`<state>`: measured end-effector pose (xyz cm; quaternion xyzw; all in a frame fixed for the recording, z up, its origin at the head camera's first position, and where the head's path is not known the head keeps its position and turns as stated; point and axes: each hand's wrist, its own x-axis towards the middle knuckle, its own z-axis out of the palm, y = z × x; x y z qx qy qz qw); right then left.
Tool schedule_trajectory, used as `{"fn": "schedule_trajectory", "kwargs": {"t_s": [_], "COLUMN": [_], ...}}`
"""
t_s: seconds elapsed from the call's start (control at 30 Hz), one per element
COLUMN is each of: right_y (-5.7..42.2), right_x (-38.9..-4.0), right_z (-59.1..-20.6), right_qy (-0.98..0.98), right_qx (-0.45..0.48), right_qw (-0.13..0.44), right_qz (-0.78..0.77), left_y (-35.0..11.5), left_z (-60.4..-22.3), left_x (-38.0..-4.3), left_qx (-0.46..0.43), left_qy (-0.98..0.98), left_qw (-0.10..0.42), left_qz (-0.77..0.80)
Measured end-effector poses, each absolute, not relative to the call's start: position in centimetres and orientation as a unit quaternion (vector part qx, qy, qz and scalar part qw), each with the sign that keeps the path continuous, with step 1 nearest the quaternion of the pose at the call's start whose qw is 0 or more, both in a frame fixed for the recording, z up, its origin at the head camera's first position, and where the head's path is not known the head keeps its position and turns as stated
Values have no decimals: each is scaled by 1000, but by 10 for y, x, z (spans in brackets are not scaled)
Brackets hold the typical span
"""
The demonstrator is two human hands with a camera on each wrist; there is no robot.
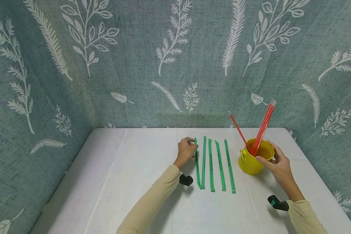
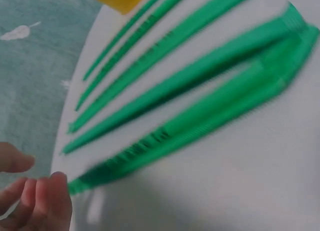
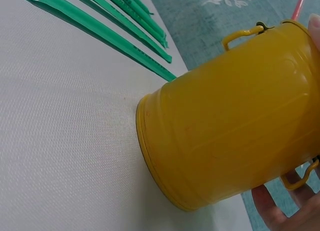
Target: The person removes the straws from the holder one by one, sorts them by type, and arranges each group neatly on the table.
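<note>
Several slim green wrapped sticks with dark print lie side by side on the table. My left hand (image 1: 187, 151) is at the far end of the leftmost green stick (image 1: 197, 165). In the left wrist view the thumb stands apart from the fingers (image 2: 50, 201), whose tips are right at that stick's end. My right hand (image 1: 279, 165) grips a yellow bucket (image 1: 251, 166), thumb at the rim and fingers round its right side. Long red sticks (image 1: 263, 130) in clear wrap lean in the bucket, one to the left and a bunch to the right.
The white table (image 1: 134, 162) ends at a green-grey leaf-patterned cloth (image 1: 134, 65) hung behind and on both sides. The bucket stands right of the green row, with small handles (image 3: 240, 37) on its sides. A black wrist device (image 1: 186, 179) sits at the left cuff.
</note>
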<state>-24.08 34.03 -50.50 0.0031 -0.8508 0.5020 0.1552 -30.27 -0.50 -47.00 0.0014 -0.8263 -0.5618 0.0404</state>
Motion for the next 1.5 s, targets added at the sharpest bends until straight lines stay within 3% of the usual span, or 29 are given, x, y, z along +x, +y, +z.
{"fn": "schedule_trajectory", "kwargs": {"t_s": [0.43, 0.67, 1.1, 1.5], "right_y": [338, 338, 340, 342], "right_x": [-241, -242, -244, -245], "right_z": [-503, -504, -510, -513], "right_qy": [-856, -856, -863, -857], "right_qx": [-12, -8, -19, -7], "right_qw": [152, 154, 158, 168], "right_qz": [493, 493, 479, 487], "left_y": [11, 16, 45, 70], "left_z": [-435, -395, -393, -360], "left_x": [-306, -288, -295, -274], "left_qx": [-19, -40, -136, -203], "left_qy": [-755, -728, -674, -649], "left_qw": [-2, -30, 18, 6], "left_qz": [-656, -684, -726, -733]}}
